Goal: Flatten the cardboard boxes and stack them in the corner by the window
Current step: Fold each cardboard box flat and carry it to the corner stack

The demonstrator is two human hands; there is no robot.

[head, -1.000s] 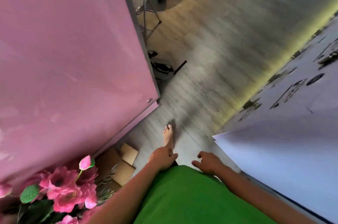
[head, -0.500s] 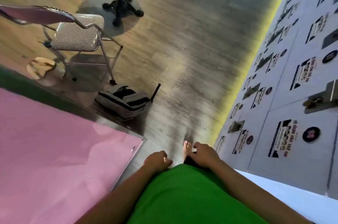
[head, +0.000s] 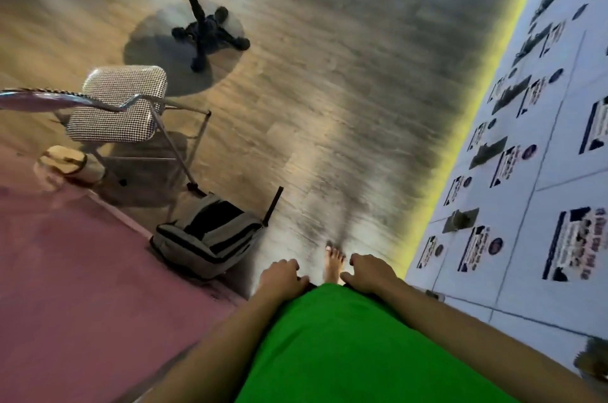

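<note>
No cardboard box shows in the head view now. My left hand (head: 281, 277) hangs in front of my green shirt with its fingers loosely curled and holds nothing. My right hand (head: 368, 272) hangs beside it, also loosely curled and empty. One bare foot (head: 333, 262) stands on the wooden floor between the two hands.
A pink tabletop (head: 82, 287) fills the lower left. A grey backpack (head: 210, 238) lies on the floor by its edge. A folding chair (head: 118, 106) with a checked seat stands behind it, and a black stand base (head: 207, 30) farther back. A white wall with posters (head: 543, 188) runs along the right.
The view has swung away from the pink table and the cardboard boxes under it toward the open floor. Both hands stayed low in front of my shirt, empty.
</note>
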